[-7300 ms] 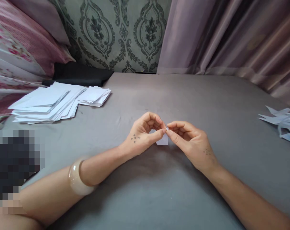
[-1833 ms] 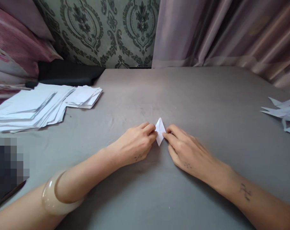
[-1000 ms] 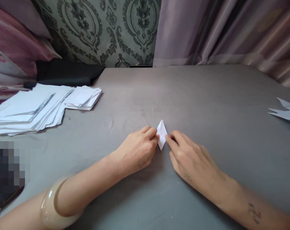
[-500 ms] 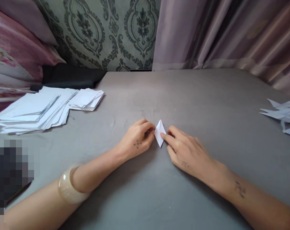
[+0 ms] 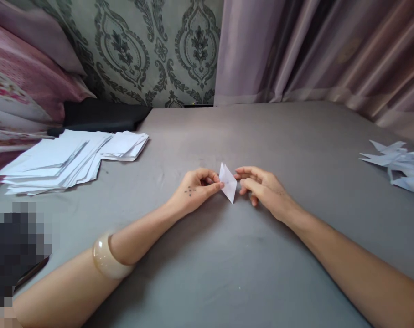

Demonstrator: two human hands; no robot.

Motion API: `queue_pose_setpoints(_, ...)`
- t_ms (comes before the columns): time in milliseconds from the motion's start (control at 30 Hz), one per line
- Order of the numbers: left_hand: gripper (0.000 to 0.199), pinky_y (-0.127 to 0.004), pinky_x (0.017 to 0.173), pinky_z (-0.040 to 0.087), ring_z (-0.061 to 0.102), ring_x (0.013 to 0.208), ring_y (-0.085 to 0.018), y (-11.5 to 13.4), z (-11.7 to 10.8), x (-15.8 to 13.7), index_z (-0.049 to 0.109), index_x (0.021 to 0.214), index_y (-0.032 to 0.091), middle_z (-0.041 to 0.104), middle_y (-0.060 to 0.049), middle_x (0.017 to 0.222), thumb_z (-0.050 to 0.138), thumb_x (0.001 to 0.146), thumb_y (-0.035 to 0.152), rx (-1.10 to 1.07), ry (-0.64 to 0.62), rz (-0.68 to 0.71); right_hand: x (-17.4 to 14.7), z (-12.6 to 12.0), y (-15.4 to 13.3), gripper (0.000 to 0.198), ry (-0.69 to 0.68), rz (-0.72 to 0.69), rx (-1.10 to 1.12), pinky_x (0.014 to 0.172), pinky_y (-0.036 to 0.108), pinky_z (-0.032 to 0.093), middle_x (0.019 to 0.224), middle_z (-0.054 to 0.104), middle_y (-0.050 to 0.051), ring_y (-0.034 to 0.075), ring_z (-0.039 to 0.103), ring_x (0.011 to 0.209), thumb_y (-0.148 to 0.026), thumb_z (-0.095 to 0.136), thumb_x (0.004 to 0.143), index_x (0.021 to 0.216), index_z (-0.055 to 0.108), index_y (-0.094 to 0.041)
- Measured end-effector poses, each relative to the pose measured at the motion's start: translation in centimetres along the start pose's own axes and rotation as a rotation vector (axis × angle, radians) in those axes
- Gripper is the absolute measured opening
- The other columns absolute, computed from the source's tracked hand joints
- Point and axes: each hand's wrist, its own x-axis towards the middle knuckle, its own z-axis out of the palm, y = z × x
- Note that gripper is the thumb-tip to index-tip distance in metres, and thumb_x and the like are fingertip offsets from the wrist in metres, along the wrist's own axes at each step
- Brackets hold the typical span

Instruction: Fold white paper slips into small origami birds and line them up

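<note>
A small white sheet of paper folded into a diamond [image 5: 229, 184] is tilted up near the middle of the grey tabletop. My left hand [image 5: 200, 189] pinches its left corner between thumb and fingers. Just right of the paper, my right hand [image 5: 261, 187] has its fingers apart and curved towards it; there seems to be a narrow gap between them. At the diamond's top, two points stand slightly separated.
Stacked white paper sheets [image 5: 56, 159] lie at the left, beside a smaller stack [image 5: 125, 145]. Several folded paper pieces [image 5: 398, 161] are heaped at the far right. Black cloth [image 5: 104, 116] sits at the back left. Curtains [image 5: 261, 50] hang behind the grey table [image 5: 207, 273].
The diamond has been tilted up from lying flat, its top points now apart. My right hand has come off the paper and turned, fingers opening. My left hand still grips its left corner.
</note>
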Motion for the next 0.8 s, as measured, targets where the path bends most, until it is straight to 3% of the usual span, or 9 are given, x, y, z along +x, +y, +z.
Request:
queue_pose_setpoints(133,0.025,-0.022,0.06,0.042,0.055,0.064,-0.01,0.4,0.1,-0.2,0.058,0.077,0.014,0.061,0.0,0.07,0.071,0.074,0.035,-0.255,-0.034,-0.019,-0.3,0.1,-0.5,0.038,-0.121,-0.059,0.093,0.043,0.022,0.039,0.105,0.067,0.009,0.011,0.056,0.064,-0.038,0.064,0.078,0.109,0.062,-0.016)
queue_pose_setpoints(300,0.024,-0.023,0.065,0.046,0.06,0.07,-0.011,0.9,0.2,-0.4,0.058,0.093,0.015,0.065,-0.002,0.082,0.071,0.075,0.027,-0.269,-0.026,0.124,0.1,0.5,0.2,0.02,-0.043,-0.285,-0.035,0.055,0.024,0.041,0.078,0.066,0.001,0.01,0.052,0.061,-0.038,0.065,0.08,0.09,0.069,-0.021)
queue_pose_setpoints(400,0.014,-0.024,0.065,0.046,0.059,0.071,-0.012,0.9,0.0,-0.6,0.062,0.094,0.016,0.066,-0.003,0.082,0.064,0.082,0.023,-0.004,0.031,0.262,0.1,0.6,0.6,0.014,0.086,-0.505,-0.152,0.057,0.024,0.042,0.078,0.063,0.0,0.01,0.052,0.062,-0.034,0.064,0.082,0.083,0.068,-0.02)
queue_pose_setpoints(533,0.011,-0.027,0.072,0.047,0.059,0.079,-0.014,0.7,-0.4,-0.9,0.063,0.088,0.017,0.067,-0.005,0.088,0.052,0.089,0.016,0.519,0.23,0.659,-0.3,0.5,1.0,0.014,0.263,-0.915,-0.525,0.064,0.025,0.043,0.089,0.064,0.004,0.012,0.057,0.072,-0.016,0.052,0.088,0.089,0.066,-0.019)
queue_pose_setpoints(600,0.015,-0.03,0.075,0.047,0.058,0.081,-0.016,0.5,-0.7,-1.0,0.062,0.09,0.016,0.068,-0.007,0.094,0.048,0.09,0.013,0.758,0.243,0.818,-0.5,0.5,1.2,0.02,0.305,-1.034,-0.773,0.068,0.026,0.043,0.092,0.065,0.005,0.013,0.059,0.076,-0.011,0.047,0.089,0.092,0.066,-0.018)
queue_pose_setpoints(700,0.02,-0.032,0.07,0.046,0.057,0.08,-0.018,0.3,-0.9,-0.9,0.062,0.087,0.015,0.067,-0.009,0.092,0.043,0.091,0.012,1.016,0.118,0.844,-0.7,0.5,1.5,0.024,0.242,-1.02,-1.032,0.067,0.027,0.042,0.089,0.065,0.006,0.015,0.059,0.075,-0.009,0.043,0.09,0.091,0.066,-0.017)
queue_pose_setpoints(800,0.023,-0.032,0.072,0.047,0.057,0.082,-0.02,0.1,-0.8,-0.9,0.064,0.089,0.014,0.066,-0.01,0.092,0.041,0.088,0.011,1.029,-0.048,0.741,-0.9,0.4,1.7,0.025,0.104,-0.864,-1.057,0.062,0.027,0.04,0.092,0.064,0.003,0.014,0.058,0.075,-0.008,0.043,0.087,0.094,0.065,-0.019)
